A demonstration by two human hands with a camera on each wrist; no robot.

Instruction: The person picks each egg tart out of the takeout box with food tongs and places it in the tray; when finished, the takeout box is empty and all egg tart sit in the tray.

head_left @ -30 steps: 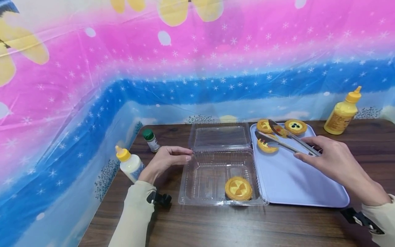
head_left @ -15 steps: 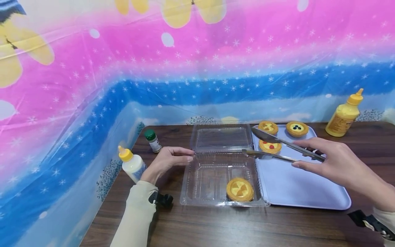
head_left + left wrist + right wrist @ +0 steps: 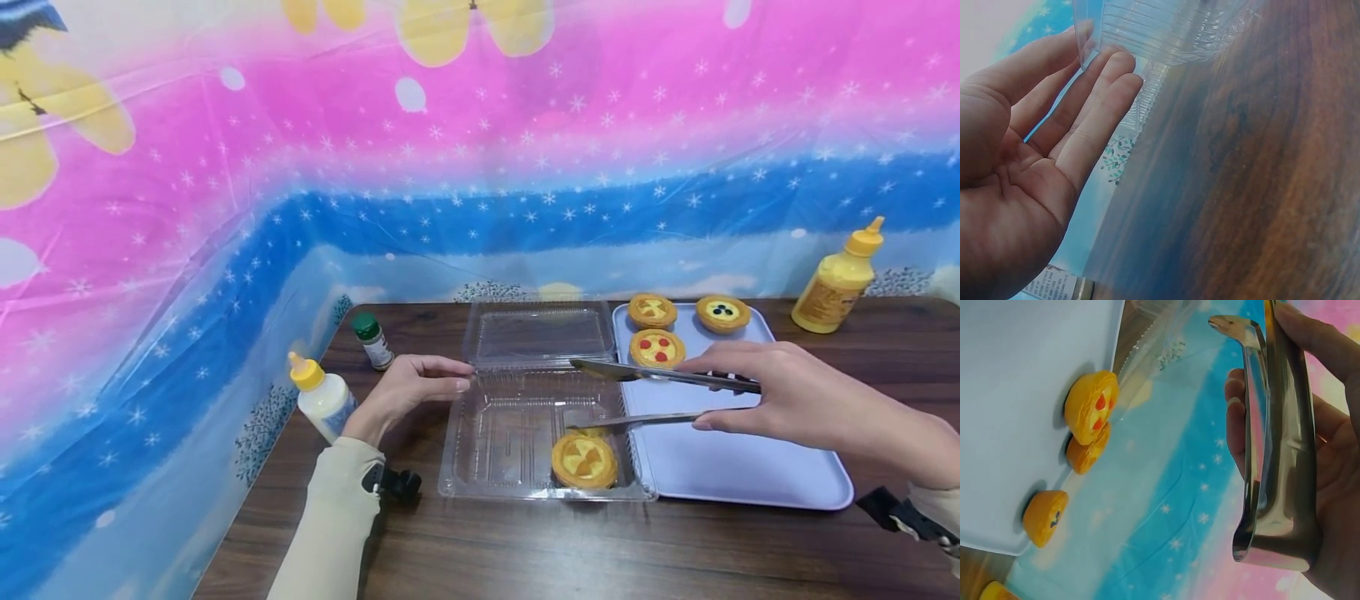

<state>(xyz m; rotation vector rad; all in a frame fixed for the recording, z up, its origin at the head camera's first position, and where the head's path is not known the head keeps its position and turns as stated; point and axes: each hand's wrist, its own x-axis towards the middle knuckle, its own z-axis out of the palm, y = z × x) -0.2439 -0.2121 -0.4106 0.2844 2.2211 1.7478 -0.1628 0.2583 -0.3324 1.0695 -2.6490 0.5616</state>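
Note:
My right hand (image 3: pixel 787 396) grips metal tongs (image 3: pixel 660 375), their arms spread with nothing between them. The tong tips hang over the clear plastic container (image 3: pixel 502 446), just behind an egg tart (image 3: pixel 584 461) with wedge-shaped topping that sits in its front right corner. The left hand (image 3: pixel 412 387) pinches the container's left edge near the hinge, thumb and fingertips at the plastic in the left wrist view. Three more tarts stand at the back of the lavender tray (image 3: pixel 735 458): a red-dotted tart (image 3: pixel 657 348), a wedge-topped tart (image 3: pixel 652 312) and a blueberry-dotted tart (image 3: pixel 723 314).
The container's lid (image 3: pixel 536 333) lies folded back towards the wall cloth (image 3: pixel 480 225). Left of it stand a green-capped shaker (image 3: pixel 372 342) and a white squeeze bottle (image 3: pixel 325 404). A yellow squeeze bottle (image 3: pixel 832 283) is behind the tray on the wooden table (image 3: pixel 510 550).
The tongs have swung left and towards me, from over the tarts on the tray to over the container, and their arms have spread wider. The left hand keeps its place at the container's edge.

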